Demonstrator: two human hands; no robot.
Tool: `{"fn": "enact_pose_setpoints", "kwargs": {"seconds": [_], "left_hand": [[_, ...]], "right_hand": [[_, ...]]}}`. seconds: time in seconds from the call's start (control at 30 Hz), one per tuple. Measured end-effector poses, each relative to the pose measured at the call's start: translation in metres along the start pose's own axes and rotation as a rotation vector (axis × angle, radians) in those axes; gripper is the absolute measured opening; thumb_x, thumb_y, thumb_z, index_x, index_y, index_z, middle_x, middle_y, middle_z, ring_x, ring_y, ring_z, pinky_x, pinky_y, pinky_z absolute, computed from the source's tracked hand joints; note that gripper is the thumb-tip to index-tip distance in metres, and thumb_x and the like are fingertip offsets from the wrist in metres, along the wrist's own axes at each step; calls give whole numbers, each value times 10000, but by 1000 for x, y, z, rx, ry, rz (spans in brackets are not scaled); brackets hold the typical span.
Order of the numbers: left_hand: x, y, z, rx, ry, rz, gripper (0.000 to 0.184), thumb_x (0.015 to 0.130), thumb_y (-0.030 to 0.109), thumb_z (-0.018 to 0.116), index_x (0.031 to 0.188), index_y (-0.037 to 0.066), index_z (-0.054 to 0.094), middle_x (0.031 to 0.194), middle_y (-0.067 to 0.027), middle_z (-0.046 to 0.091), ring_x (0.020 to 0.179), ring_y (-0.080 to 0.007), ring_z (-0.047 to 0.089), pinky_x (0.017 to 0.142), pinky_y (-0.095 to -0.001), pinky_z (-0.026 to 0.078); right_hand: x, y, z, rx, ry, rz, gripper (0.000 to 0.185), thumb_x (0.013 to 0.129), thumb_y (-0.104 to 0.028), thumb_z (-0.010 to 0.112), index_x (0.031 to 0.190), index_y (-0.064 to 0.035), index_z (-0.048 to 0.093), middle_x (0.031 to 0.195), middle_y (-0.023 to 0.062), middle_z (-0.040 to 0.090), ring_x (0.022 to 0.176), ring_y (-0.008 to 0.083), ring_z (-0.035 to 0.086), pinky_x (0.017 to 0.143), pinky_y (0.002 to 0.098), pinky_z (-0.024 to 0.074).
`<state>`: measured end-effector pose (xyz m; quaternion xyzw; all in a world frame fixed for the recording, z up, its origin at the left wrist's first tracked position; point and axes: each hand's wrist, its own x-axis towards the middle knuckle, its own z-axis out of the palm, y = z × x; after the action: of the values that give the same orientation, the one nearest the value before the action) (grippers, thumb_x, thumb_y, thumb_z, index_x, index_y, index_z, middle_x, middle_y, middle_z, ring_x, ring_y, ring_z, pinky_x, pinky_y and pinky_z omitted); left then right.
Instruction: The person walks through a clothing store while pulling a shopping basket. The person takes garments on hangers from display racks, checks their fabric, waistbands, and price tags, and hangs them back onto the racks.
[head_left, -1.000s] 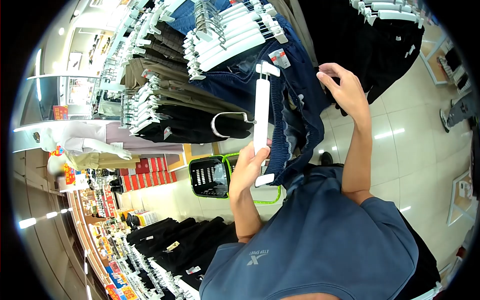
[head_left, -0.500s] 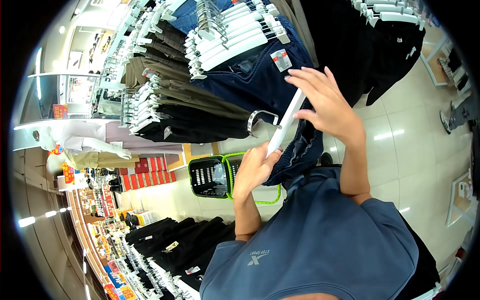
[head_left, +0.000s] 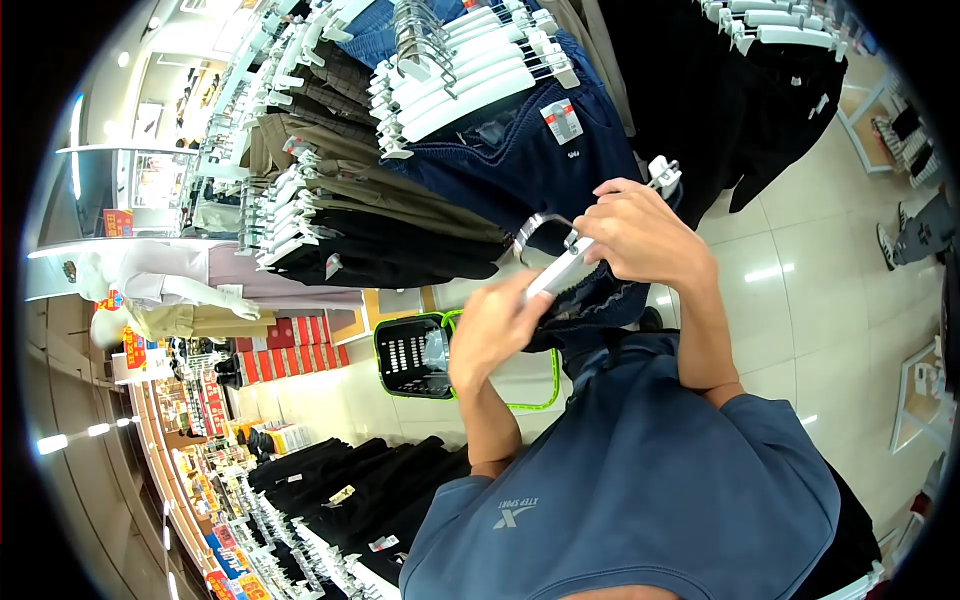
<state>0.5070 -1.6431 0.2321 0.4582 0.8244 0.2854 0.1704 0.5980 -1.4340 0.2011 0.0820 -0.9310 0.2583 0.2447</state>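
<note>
A white trouser hanger (head_left: 560, 272) with a metal hook slants in front of my body, and dark navy trousers (head_left: 600, 300) with an elastic waist hang beneath it. My left hand (head_left: 492, 332), slightly blurred, is closed around the hanger's near end. Farther along the bar, my right hand (head_left: 640, 236) is closed over it, just past the hook. A white clip (head_left: 663, 176) at the far end sticks out beyond my right fingers. Just ahead, similar navy trousers (head_left: 590, 165) with a price tag hang on the rack.
Racks of brown trousers (head_left: 350, 195) and black trousers (head_left: 720, 90) stand ahead. A black shopping basket (head_left: 412, 357) with green handles rests on the tiled floor (head_left: 760, 310). More black garments (head_left: 350, 485) hang at lower left. White mannequins (head_left: 165, 275) stand left; another person's leg (head_left: 922, 225) shows at right.
My right hand has come down from the hanger's far end and closed around its bar near the hook. The hanger has shifted slightly, and its far clip is now exposed.
</note>
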Motion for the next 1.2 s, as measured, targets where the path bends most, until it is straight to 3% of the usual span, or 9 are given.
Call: {"fn": "enact_pose_setpoints", "kwargs": {"seconds": [0.07, 0.1, 0.2, 0.5, 0.73, 1.0, 1.03, 1.13, 1.2], "left_hand": [[-5, -13, -14, -201, 222, 39, 258, 850, 44, 548, 1101, 3, 590, 964, -146, 643, 810, -202, 640, 659, -295, 499], [-7, -17, -18, -268, 412, 95, 257, 867, 30, 530, 1117, 2, 582, 974, -123, 647, 858, -191, 629, 727, -285, 499], [-8, -46, -12, -449, 753, -19, 214, 962, 94, 430, 1065, -34, 566, 999, -115, 630, 903, -175, 605, 821, -278, 473], [-35, -116, 91, -695, 414, -294, 252, 1001, 262, 396, 1055, 28, 474, 1113, -132, 587, 999, -212, 591, 854, -338, 481], [-19, -124, 113, -791, 431, -402, 320, 987, 268, 434, 1184, 20, 390, 1111, -128, 574, 954, -192, 599, 814, -301, 482], [-3, -127, 127, -348, 445, -308, 692, 808, 127, 677, 1338, 5, 248, 1237, -212, 411, 1034, -306, 505, 804, -356, 481], [-2, -135, 133, -306, 437, -310, 643, 733, 73, 717, 1273, -15, 379, 1203, -216, 439, 1052, -307, 497, 809, -353, 475], [3, -146, 137, -36, 437, -113, 453, 779, 90, 686, 1162, -35, 478, 1015, -143, 556, 946, -200, 543, 741, -309, 462], [4, -146, 134, -222, 418, -324, 344, 801, 97, 662, 1090, -33, 527, 889, -123, 587, 835, -185, 560, 697, -306, 454]], "right_hand": [[0, 3, -3, -70, 1, 59, 109, 689, -125, 685, 740, -42, 635, 657, 102, 618, 682, 288, 613, 684, 385, 473], [-1, 7, -6, -84, 32, 58, 129, 690, -141, 686, 718, -34, 619, 670, 110, 626, 644, 306, 613, 576, 396, 458], [-4, 11, -18, -90, 170, 118, 163, 676, -122, 704, 712, -10, 591, 685, 118, 617, 680, 309, 598, 631, 393, 449], [-16, 22, -36, -169, 383, 175, 170, 707, -163, 697, 730, -6, 634, 716, 105, 640, 664, 282, 613, 611, 367, 469], [-14, 18, -37, -150, 448, 160, 171, 645, -120, 732, 718, 9, 649, 671, 103, 628, 636, 281, 602, 595, 351, 458], [-13, 11, -39, -160, 432, 132, 159, 617, -91, 739, 707, 12, 659, 647, 97, 624, 604, 263, 594, 582, 333, 454], [-14, 10, -40, -169, 432, 134, 156, 618, -88, 739, 706, 13, 659, 647, 95, 624, 601, 262, 591, 581, 331, 454], [-16, 11, -40, -182, 439, 130, 153, 618, -77, 743, 704, 17, 659, 659, 91, 632, 599, 258, 585, 580, 328, 454], [-19, 15, -39, -158, 464, 123, 153, 616, -70, 747, 709, 17, 662, 676, 89, 641, 604, 255, 585, 578, 327, 455]]}}
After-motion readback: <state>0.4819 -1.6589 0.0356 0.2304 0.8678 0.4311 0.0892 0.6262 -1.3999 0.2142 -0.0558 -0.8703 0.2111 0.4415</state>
